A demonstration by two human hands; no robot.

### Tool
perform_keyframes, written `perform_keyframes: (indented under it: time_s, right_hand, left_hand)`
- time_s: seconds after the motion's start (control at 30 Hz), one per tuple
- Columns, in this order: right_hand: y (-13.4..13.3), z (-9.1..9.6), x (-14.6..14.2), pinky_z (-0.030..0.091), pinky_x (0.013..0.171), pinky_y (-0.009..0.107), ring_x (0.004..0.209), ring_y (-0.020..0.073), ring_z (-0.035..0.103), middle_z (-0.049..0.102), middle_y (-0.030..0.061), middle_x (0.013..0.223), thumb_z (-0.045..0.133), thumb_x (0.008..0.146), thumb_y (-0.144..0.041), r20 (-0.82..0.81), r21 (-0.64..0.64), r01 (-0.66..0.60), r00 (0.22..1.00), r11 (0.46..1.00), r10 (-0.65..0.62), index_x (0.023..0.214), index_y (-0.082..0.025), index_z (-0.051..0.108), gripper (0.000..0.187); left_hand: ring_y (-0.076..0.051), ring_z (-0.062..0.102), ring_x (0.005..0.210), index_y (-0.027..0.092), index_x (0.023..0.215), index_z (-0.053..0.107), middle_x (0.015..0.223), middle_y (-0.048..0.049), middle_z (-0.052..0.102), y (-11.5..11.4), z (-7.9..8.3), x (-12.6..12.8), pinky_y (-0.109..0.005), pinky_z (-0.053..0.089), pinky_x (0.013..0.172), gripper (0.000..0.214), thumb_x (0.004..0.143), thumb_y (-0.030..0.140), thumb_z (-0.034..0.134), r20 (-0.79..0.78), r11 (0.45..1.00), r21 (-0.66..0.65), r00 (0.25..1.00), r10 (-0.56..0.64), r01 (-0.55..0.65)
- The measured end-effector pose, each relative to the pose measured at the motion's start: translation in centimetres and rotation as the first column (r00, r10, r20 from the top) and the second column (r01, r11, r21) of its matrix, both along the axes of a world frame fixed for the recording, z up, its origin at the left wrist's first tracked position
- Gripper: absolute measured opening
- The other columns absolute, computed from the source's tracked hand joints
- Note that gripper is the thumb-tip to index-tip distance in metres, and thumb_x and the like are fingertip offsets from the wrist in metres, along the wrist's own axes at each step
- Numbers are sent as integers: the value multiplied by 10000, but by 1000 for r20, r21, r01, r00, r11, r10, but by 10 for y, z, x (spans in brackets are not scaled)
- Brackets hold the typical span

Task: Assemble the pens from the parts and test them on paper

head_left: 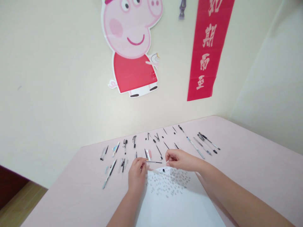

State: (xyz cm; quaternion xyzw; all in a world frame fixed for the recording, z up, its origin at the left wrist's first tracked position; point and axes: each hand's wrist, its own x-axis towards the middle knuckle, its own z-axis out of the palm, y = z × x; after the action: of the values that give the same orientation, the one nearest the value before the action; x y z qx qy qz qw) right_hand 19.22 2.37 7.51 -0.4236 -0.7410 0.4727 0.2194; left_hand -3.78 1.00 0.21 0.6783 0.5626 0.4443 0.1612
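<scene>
My left hand pinches a thin pen refill with dark ink, which points to the right. My right hand is closed in a pinch just beyond the refill's right end; whatever its fingers hold, if anything, is too small to make out. Both hands are over the far edge of a white sheet of paper. Small dark marks or bits, too fine to identify, are scattered across the paper's far part. A short black pen cap lies near its top edge.
Disassembled pens and refills cover the pink table behind and left of the hands, including a whole pen. Several pens lie at the right. Behind stands a wall with a pig cutout and a red banner.
</scene>
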Motion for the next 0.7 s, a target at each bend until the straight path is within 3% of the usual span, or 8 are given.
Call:
perform_keyframes:
  time_s: [0.37, 0.7]
  right_hand:
    - [-1, -18, -16, 397, 444, 166, 536, 89, 552, 549, -47, 599, 498, 712, -125, -119, -110, 30, 992, 993, -43, 815, -176, 476, 117]
    - [-1, -23, -22, 388, 424, 165, 493, 80, 524, 540, -59, 556, 494, 700, -114, -157, -148, 58, 984, 987, -82, 789, -176, 465, 112]
  left_hand:
    - [-191, 604, 870, 199, 940, 662, 958, -68, 621, -2, 2, 5, -333, 491, 781, 262, 801, 171, 441, -93, 998, 28, 995, -45, 48]
    - [-181, 609, 877, 215, 931, 660, 955, -59, 634, -4, 3, 6, -298, 502, 754, 243, 803, 165, 459, -125, 992, 58, 987, -101, 109]
